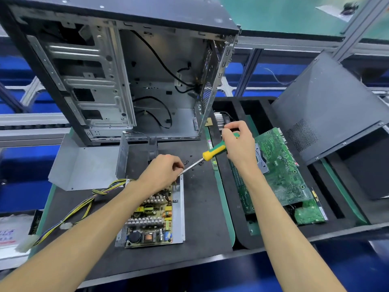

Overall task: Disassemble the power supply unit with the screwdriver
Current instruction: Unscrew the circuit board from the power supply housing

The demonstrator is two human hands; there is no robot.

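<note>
- Head view: PSU (155, 216) lies open on the bench (202, 207), circuit board exposed, in front of the case (117, 66).
- Right hand (237, 144) grips the screwdriver (212, 152) handle, right of the PSU's far end.
- Left hand (162, 171) pinches the shaft near the tip, over the PSU's far end.
- Screws (195, 163) lie loose just beyond the PSU.
- Motherboard (273, 169) right of the PSU.

Two bare forearms ran up from the bottom edge, no sleeves anywhere along them. No gloves either, and no watch or strap showed at the wrists. The left hand (163, 171) was bare, no rings visible. The right hand (237, 144) was just as plain, its nails short.
</note>
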